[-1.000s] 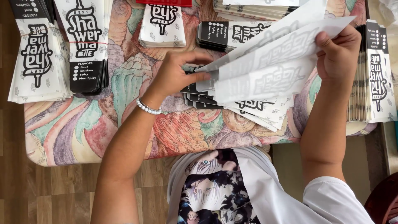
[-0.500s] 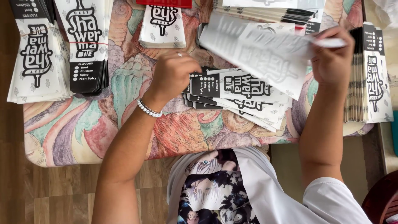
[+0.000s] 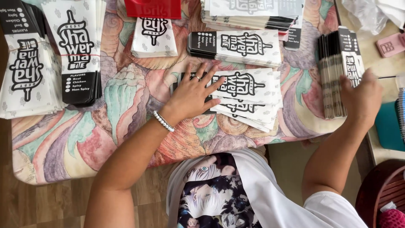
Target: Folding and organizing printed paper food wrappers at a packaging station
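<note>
Hands first. Left hand [image 3: 192,95] lies flat, fingers spread wide, palm down on the black end of the fanned pile of paper sleeves [image 3: 249,99] at the centre of the patterned cloth [image 3: 126,105]. Nothing gripped, just pressing. Ring on one finger, white bead bracelet [image 3: 163,121] at the wrist.

Right hand [image 3: 360,99] is at the upright stack of sleeves [image 3: 337,71], which stands on edge right of the fanned pile, at the cloth's right border. Fingers curl over the stack's near end, touching it. Hand is blurred, so cannot tell whether it is clamped on the stack or only resting against it.

Everything else, relative to the fanned pile:
- Just beyond it: one flat bundle of sleeves [image 3: 236,46], black end to the left.
- Further beyond, top edge of view: a larger layered heap of sleeves [image 3: 253,12].
- Beyond and left: small white sleeve packet [image 3: 154,36], with a red object [image 3: 154,7] at its far end.
- Well left: two banded bundles [image 3: 55,55] side by side, reaching the cloth's left edge.
- Far right, past the upright stack: pink block [image 3: 390,44] on a bare tabletop, clear plastic wrap [image 3: 371,12] beyond it.
- Near side: the person's white printed shirt [image 3: 236,190].
</note>
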